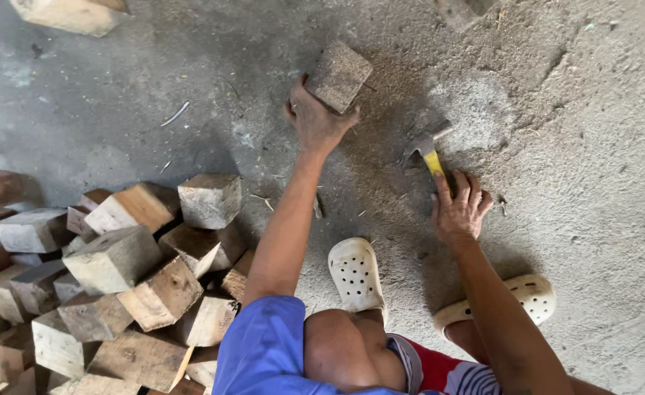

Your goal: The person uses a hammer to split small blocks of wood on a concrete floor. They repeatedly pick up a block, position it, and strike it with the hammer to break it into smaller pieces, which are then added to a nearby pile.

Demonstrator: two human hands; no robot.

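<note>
My left hand grips a grey, dusty wooden block by its near edge, held at the concrete floor. To the right, my right hand rests over the yellow handle of a claw hammer that lies on the floor, its steel head pointing away from me. I cannot tell whether the fingers are closed around the handle. My feet, in cream perforated clogs, are planted below the hammer.
A heap of several rough-cut wooden blocks fills the lower left. One more pale block lies at the top left corner. Sawdust and a few splinters are scattered on the floor.
</note>
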